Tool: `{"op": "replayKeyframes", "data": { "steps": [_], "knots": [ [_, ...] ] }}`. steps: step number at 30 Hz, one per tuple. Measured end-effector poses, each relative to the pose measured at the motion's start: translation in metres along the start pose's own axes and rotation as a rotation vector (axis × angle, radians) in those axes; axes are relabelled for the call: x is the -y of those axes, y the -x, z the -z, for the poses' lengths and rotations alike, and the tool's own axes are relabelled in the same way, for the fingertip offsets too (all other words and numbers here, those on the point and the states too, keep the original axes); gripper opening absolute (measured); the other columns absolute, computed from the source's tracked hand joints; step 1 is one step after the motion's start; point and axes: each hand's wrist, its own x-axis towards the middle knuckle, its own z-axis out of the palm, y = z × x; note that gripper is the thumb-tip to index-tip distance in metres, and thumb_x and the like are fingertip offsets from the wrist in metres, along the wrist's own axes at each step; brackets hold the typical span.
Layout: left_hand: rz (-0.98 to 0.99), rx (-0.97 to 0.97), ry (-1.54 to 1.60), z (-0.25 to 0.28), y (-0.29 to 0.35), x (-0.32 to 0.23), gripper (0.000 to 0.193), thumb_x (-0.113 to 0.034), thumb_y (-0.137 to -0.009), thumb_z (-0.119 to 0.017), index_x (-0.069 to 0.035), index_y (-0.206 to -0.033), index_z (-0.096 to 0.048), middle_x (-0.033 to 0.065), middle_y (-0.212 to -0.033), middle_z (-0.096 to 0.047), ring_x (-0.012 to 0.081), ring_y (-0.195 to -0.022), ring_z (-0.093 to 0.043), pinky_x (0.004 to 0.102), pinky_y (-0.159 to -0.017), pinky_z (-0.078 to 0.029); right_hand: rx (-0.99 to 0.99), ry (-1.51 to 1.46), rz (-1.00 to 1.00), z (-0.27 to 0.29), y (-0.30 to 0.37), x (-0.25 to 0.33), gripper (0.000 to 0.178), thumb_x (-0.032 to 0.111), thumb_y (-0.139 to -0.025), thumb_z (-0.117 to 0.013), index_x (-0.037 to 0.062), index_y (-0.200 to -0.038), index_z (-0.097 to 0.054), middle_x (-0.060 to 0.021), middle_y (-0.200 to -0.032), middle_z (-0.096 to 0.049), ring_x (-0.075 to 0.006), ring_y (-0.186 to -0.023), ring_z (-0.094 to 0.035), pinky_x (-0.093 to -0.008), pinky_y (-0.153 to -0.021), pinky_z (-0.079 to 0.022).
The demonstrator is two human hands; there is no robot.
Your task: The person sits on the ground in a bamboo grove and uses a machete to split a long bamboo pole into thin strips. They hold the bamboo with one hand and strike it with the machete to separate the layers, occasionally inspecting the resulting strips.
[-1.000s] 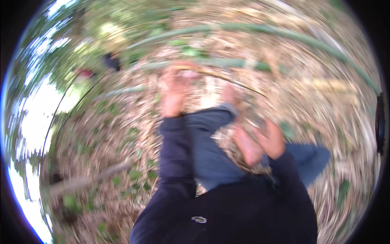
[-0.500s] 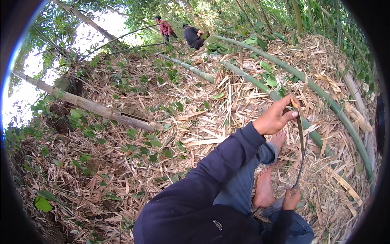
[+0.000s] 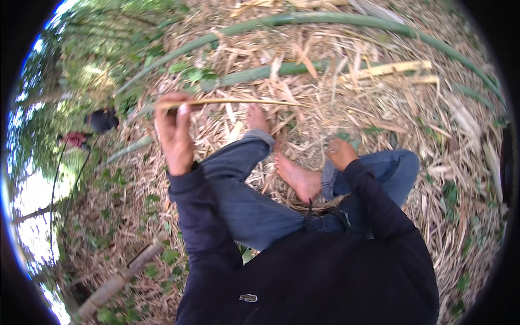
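Left hand (image 3: pixel 176 135), 10 o'clock — fingers clamped on a thin strip (image 3: pixel 244 101) pointing toward 3 o'clock. Right hand (image 3: pixel 340 154), 3 o'clock, well apart from the left — its grip cannot be told. Green pole (image 3: pixel 257 74) lies at 12 o'clock, beyond the strip.

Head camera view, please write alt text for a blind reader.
A person's left hand holds a thin yellowish strip above dry leaf litter; the right hand is curled beside a bent leg. Green bamboo poles lie beyond.
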Motion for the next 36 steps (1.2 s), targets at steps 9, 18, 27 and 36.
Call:
{"op": "replayKeyframes", "data": {
  "steps": [9,18,27,36],
  "knots": [
    [-0.002,0.088,0.074,-0.006,0.002,-0.001,0.020,-0.015,-0.095,-0.056,-0.004,-0.108,-0.046,0.0121,-0.103,-0.050,0.0205,-0.097,-0.050,0.0382,-0.086,-0.045,0.015,-0.213,0.116,-0.007,0.027,0.102,0.029,0.022,-0.078,-0.068,0.0026,-0.098,-0.059,-0.0210,-0.076,-0.064,-0.0375,-0.072,-0.065,-0.0417,-0.064,-0.050],
    [-0.020,-0.015,0.020,0.019,0.010,0.025,0.013,-0.015,-0.095,-0.056,-0.005,-0.102,-0.050,0.0094,-0.100,-0.051,0.0202,-0.095,-0.053,0.0377,-0.082,-0.049,0.008,-0.017,-0.009,-0.047,-0.016,0.014,0.034,0.018,-0.077,-0.065,-0.0002,-0.105,-0.059,-0.0254,-0.090,-0.064,-0.0416,-0.088,-0.062,-0.0434,-0.078,-0.049],
    [0.158,-0.099,0.013,0.009,0.017,0.007,0.019,-0.009,-0.096,-0.053,-0.004,-0.111,-0.044,0.0055,-0.098,-0.052,0.0129,-0.088,-0.054,0.0283,-0.079,-0.048,0.022,-0.034,-0.144,-0.084,-0.053,-0.110,0.013,0.009,-0.075,-0.063,-0.0020,-0.082,-0.060,-0.0131,-0.069,-0.061,-0.0289,-0.060,-0.060,-0.0419,-0.058,-0.045],
    [0.143,-0.052,-0.058,-0.015,0.012,-0.005,0.024,-0.018,-0.095,-0.057,-0.005,-0.111,-0.045,0.0029,-0.098,-0.050,0.0100,-0.086,-0.052,0.0262,-0.077,-0.046,0.056,-0.498,-0.157,-0.038,-0.023,0.002,0.017,0.003,-0.075,-0.066,0.0052,-0.080,-0.050,-0.0002,-0.064,-0.047,-0.0104,-0.047,-0.045,-0.0298,-0.040,-0.036]
  ]
}}
